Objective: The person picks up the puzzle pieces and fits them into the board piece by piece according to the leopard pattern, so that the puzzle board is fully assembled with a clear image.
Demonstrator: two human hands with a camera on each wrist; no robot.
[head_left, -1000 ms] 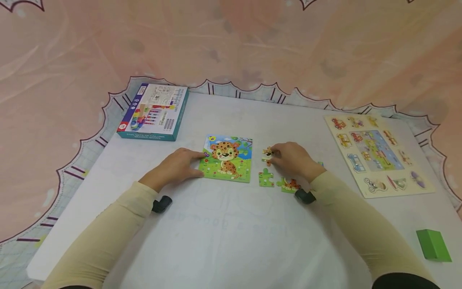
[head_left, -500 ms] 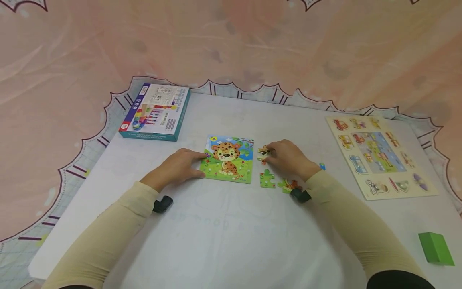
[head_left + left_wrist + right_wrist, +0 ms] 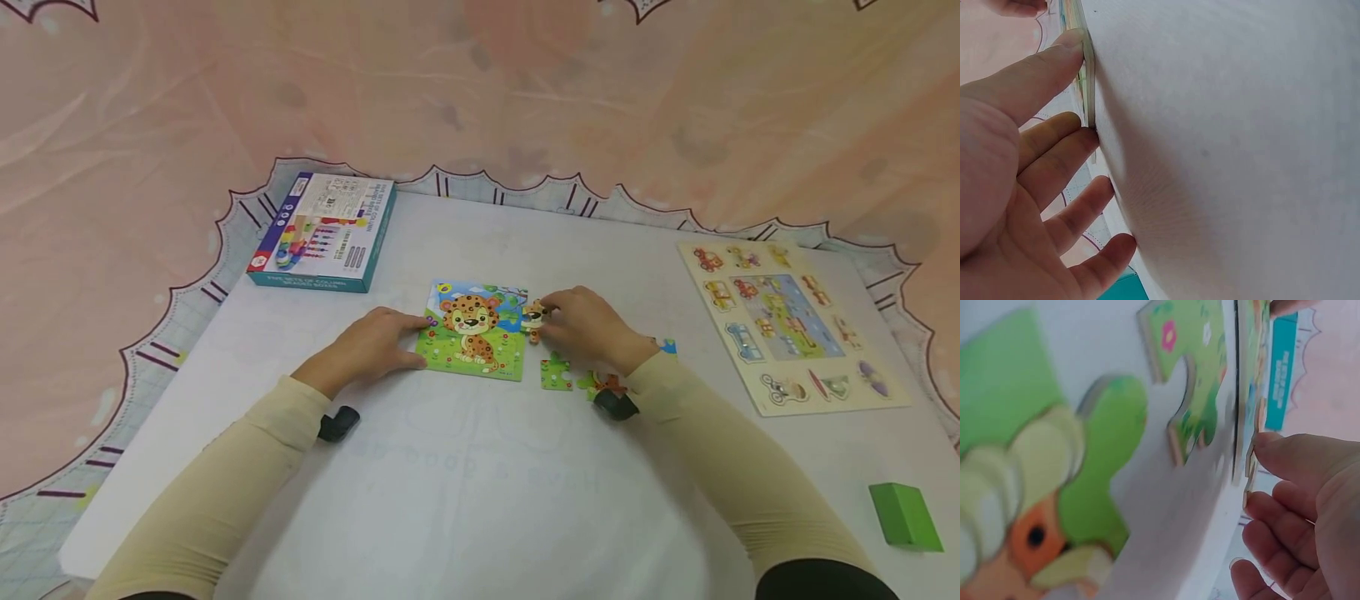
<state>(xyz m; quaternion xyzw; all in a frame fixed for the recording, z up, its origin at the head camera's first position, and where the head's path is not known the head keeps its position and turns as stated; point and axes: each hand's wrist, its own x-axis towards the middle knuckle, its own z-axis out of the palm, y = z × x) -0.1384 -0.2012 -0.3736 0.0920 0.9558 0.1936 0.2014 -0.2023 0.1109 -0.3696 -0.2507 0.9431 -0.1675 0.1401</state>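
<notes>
A square leopard board [image 3: 468, 346] lies flat in mid-table. My left hand [image 3: 369, 348] rests thumb and index finger at its left edge; the left wrist view shows this hand [image 3: 1029, 169] with fingers spread against the board's edge [image 3: 1090, 87]. My right hand [image 3: 592, 329] pinches a leopard-face puzzle piece [image 3: 532, 318] at the board's right edge, overlapping it slightly. In the right wrist view my hand [image 3: 1310, 512] holds the thin piece [image 3: 1250, 459] edge-on. A green piece [image 3: 556, 375] and a green-and-orange piece [image 3: 606, 383] lie below that hand.
A flat box [image 3: 322, 229] stands at the back left. A cream picture board [image 3: 787, 387] lies on the right, with a green block [image 3: 905, 517] nearer the front. A blue piece [image 3: 667, 345] shows partly behind my right wrist.
My right hand has moved left with the leopard-face piece, from a gap beside the board up to its right edge. My left hand has kept its place on the board.
</notes>
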